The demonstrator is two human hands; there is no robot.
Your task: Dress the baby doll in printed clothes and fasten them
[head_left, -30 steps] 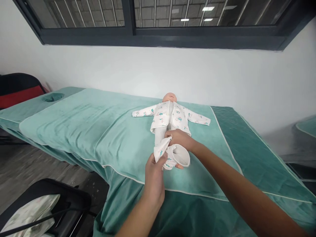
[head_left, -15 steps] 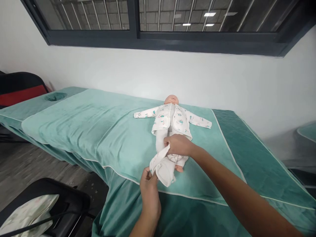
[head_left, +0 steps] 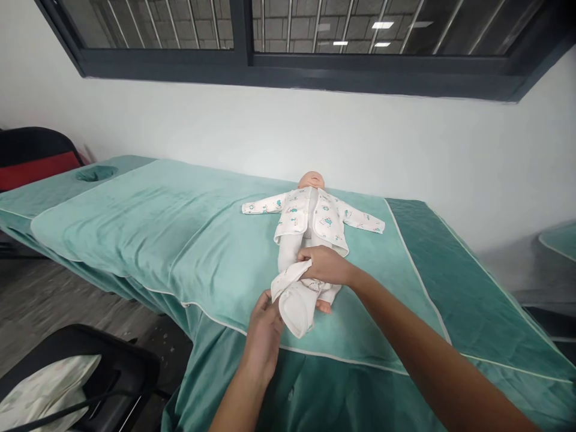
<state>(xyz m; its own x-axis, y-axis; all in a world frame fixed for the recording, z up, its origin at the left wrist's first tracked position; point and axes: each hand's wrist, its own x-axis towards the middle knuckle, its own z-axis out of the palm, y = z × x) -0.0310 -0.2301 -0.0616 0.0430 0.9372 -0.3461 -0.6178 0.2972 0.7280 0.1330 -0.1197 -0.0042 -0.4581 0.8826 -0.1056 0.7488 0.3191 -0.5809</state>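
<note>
A baby doll point(head_left: 311, 179) lies on its back on the green-covered bed, its arms spread to the sides. It wears an open white printed jacket point(head_left: 293, 211). White baby trousers point(head_left: 297, 307) are bunched around its lower legs, and one bare foot point(head_left: 323, 306) shows beside them. My right hand point(head_left: 324, 264) is closed on the upper part of the trousers, over the doll's legs. At the near left end of the bunched cloth, my left hand point(head_left: 265, 330) grips the trousers; its fingertips are partly hidden by the fabric.
The bed point(head_left: 135, 228) has a light green sheet and a face hole point(head_left: 96, 173) at its left end. A black chair point(head_left: 130, 366) with folded printed cloth point(head_left: 49, 384) stands at lower left. Behind the bed are a white wall point(head_left: 202, 132) and a barred window.
My left hand has turned and shifted slightly left at the trouser end. My right hand stays almost in place. The view has moved a little.
</note>
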